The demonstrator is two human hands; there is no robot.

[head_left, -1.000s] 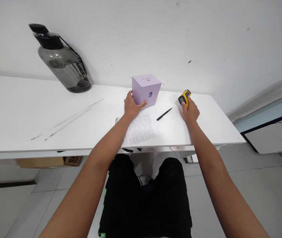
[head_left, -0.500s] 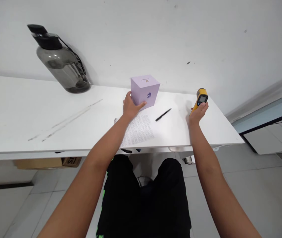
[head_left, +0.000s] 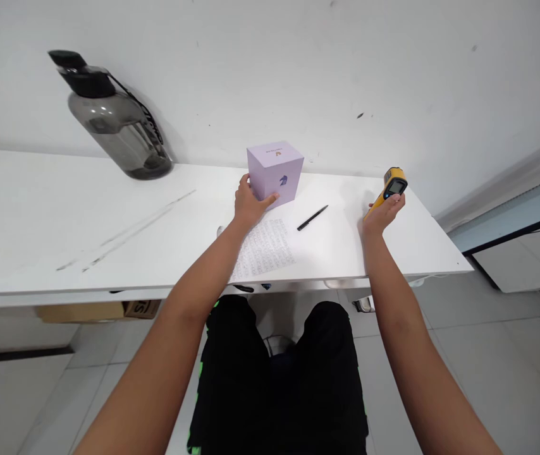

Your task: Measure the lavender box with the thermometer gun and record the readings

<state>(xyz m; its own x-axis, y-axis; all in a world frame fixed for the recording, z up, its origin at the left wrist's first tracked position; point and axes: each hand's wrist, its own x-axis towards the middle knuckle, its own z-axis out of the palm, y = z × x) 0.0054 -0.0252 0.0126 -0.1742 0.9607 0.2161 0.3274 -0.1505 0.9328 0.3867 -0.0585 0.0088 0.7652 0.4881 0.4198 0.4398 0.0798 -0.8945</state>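
Note:
A light purple box with a gold mark on top and a dark emblem on its front stands near the back of the white table. My left hand grips its lower left side, thumb across the front and fingers round the left edge. Over the right part of the table, my right hand is closed round the handle of a yellow and black infrared thermometer, its small screen facing me. Between the hands lies a black pen. A sheet covered in writing rests under my left forearm, partly hidden.
A large grey water bottle with a black lid and strap stands at the back left against the wall. Below the table on the left is a cardboard box. The table's right end is close to my right arm.
My right hand has tilted the thermometer to the right, its head moving slightly right. My left hand stays on the purple box. The view has shifted a little.

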